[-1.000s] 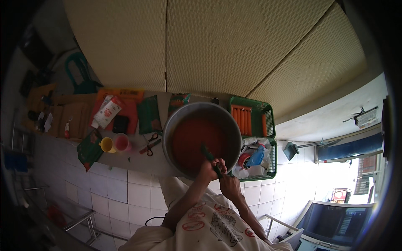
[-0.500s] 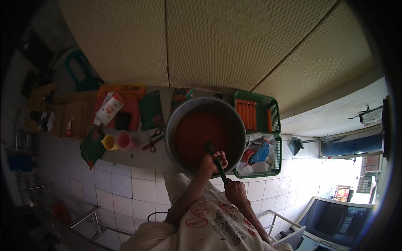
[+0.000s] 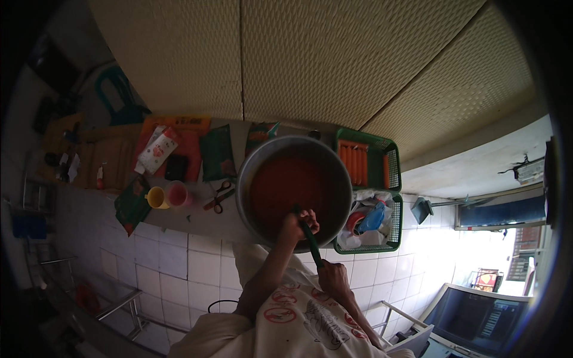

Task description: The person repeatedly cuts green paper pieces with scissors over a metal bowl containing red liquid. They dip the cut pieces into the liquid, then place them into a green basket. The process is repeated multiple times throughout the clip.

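Green handle (image 3: pixel 314 246) is gripped by left hand (image 3: pixel 296 227) over grey pot (image 3: pixel 339 192) and right hand (image 3: pixel 333 278) at handle's near end, presumably for leverage.

grey table (image 3: pixel 200 225), large metal pot (image 3: pixel 341 191), scissors (image 3: pixel 217 199), yellow cup (image 3: pixel 156 198), pink cup (image 3: pixel 178 194), green packet (image 3: pixel 215 150)

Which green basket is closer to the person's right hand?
The lower basket in the picture, with the blue item inside; the upper basket, holding orange tubes, sits farther from the right hand.
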A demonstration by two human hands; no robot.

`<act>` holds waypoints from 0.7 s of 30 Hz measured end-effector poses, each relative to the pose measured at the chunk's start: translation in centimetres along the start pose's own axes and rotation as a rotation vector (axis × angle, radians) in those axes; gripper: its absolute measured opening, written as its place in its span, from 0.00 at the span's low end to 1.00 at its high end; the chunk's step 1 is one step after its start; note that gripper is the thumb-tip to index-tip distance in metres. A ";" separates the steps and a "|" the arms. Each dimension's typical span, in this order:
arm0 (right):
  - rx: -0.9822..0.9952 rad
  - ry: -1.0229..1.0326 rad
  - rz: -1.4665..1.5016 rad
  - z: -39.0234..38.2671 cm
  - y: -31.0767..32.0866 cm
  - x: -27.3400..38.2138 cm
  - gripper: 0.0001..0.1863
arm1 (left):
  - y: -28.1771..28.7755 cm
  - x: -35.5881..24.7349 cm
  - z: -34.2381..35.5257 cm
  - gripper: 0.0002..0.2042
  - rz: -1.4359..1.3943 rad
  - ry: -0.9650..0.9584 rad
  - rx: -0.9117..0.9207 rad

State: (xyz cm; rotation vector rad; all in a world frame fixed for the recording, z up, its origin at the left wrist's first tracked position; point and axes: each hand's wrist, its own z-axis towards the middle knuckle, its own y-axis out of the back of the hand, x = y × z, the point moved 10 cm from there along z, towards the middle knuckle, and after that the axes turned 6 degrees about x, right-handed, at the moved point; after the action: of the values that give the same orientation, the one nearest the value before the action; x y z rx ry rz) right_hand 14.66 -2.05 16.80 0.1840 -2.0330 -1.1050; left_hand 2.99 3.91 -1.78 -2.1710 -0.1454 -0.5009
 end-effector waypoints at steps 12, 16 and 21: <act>0.088 -0.143 0.211 4.7 1.0 -4.2 0.16 | -3.6 3.3 -2.4 0.11 0.076 -0.128 0.234; 0.580 -0.365 0.815 3.1 -1.1 -4.9 0.18 | -2.3 3.0 -1.9 0.08 -0.033 -0.025 0.308; 0.244 0.102 0.916 11.1 4.9 -3.9 0.22 | -2.4 2.1 -2.8 0.08 0.074 -0.035 0.359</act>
State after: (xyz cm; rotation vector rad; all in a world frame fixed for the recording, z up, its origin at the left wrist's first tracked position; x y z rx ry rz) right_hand 10.53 9.86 14.91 -0.5179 -1.8191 -0.2672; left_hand 3.42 2.98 2.41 -1.8275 -0.1602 -0.3641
